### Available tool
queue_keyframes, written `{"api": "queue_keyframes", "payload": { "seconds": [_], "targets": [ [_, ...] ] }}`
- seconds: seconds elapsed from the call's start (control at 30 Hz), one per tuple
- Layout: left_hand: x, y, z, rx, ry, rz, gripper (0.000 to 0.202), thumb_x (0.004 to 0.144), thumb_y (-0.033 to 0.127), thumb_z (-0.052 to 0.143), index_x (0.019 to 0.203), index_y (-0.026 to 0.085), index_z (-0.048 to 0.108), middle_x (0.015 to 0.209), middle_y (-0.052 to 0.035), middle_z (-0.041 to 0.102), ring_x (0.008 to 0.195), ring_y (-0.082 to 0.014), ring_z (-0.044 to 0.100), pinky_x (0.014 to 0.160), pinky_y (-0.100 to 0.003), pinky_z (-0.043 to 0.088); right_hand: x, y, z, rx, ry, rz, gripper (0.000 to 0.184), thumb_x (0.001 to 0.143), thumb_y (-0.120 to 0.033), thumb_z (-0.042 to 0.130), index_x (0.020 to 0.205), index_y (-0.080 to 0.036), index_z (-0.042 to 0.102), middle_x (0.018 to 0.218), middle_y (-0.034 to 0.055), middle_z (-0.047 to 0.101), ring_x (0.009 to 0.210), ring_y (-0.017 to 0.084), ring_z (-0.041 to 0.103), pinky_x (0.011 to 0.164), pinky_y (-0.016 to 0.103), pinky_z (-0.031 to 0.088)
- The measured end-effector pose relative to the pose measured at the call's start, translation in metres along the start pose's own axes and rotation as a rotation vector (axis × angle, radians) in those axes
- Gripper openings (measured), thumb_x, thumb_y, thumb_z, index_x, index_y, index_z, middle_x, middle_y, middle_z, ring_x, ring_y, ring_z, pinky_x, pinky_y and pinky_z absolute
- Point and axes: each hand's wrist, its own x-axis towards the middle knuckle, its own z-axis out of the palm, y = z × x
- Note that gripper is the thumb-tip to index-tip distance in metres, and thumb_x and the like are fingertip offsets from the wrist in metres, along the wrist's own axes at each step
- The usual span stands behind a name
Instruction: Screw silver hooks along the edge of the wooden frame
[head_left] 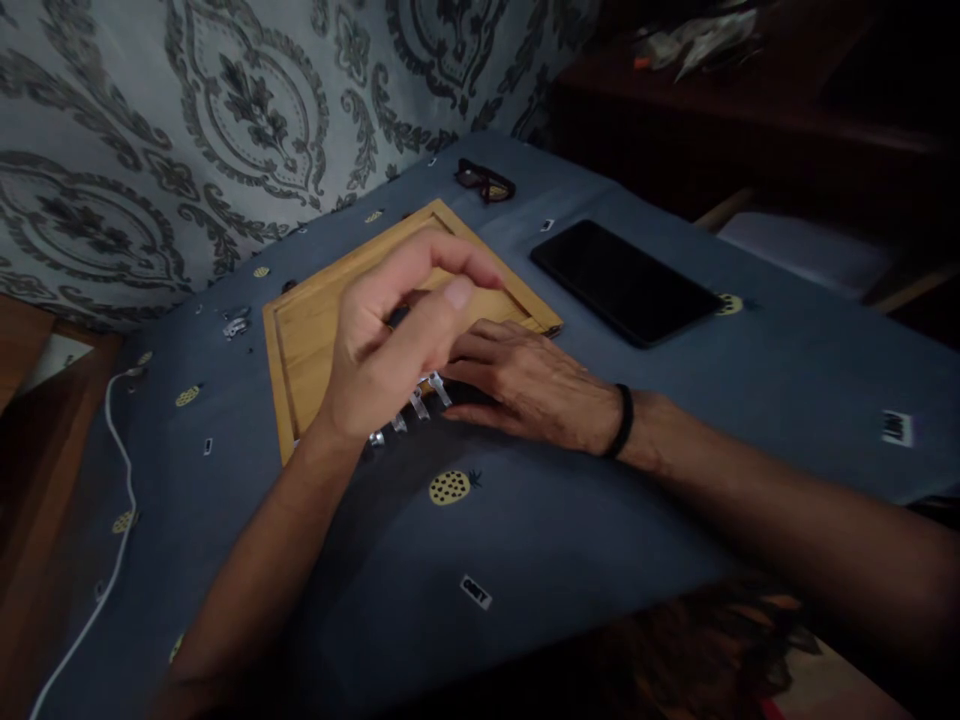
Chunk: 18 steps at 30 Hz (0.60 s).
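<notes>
A wooden tray [315, 320] lies on a blue cloth with pineapple prints. My left hand [397, 335] hovers over the tray's near edge, thumb and fingers curled together in a pinch; what it pinches is too dark to make out. My right hand [529, 385] lies flat, fingers stretched toward the left, pressing on a dark object with a row of several small metal tabs [412, 410] along its edge. A black band circles my right wrist.
A black phone [626, 282] lies on the blue cloth [600, 500] right of the tray. Dark glasses [485, 181] sit at the far edge. A white cable [120, 480] runs down the left side. Small metal bits [236, 322] rest left of the tray. Patterned fabric hangs behind.
</notes>
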Motion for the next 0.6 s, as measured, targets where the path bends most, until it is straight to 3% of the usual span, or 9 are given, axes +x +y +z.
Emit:
{"api": "queue_keyframes", "payload": {
  "seconds": [0.1, 0.27, 0.6],
  "targets": [
    [0.007, 0.012, 0.001, -0.095, 0.094, 0.093, 0.018, 0.095, 0.019, 0.060, 0.080, 0.019, 0.071, 0.045, 0.0097, 0.028, 0.038, -0.0072, 0.017, 0.038, -0.023, 0.019, 0.002, 0.002, 0.003, -0.011, -0.014, 0.012, 0.046, 0.103, -0.050, 0.053, 0.117, -0.010, 0.072, 0.114, 0.0160, 0.068, 0.109, 0.031, 0.058, 0.095, 0.049, 0.050],
    [0.012, 0.023, 0.001, -0.111, 0.287, 0.058, 0.025, 0.095, 0.012, 0.056, 0.074, 0.020, 0.066, 0.045, 0.0091, 0.024, 0.038, -0.0066, 0.013, 0.038, -0.022, 0.017, 0.000, 0.006, 0.007, -0.024, 0.033, -0.012, 0.048, 0.102, -0.052, 0.052, 0.117, -0.011, 0.072, 0.113, 0.0149, 0.070, 0.108, 0.032, 0.059, 0.091, 0.048, 0.050],
    [0.011, 0.001, 0.006, -0.129, 0.329, 0.083, 0.033, 0.099, 0.009, 0.049, 0.074, 0.018, 0.067, 0.044, 0.0099, 0.024, 0.037, -0.0071, 0.016, 0.036, -0.021, 0.022, -0.001, 0.007, 0.008, -0.020, 0.056, -0.029, 0.047, 0.102, -0.051, 0.054, 0.118, -0.010, 0.072, 0.113, 0.0160, 0.070, 0.107, 0.030, 0.059, 0.090, 0.047, 0.050]
  ]
}}
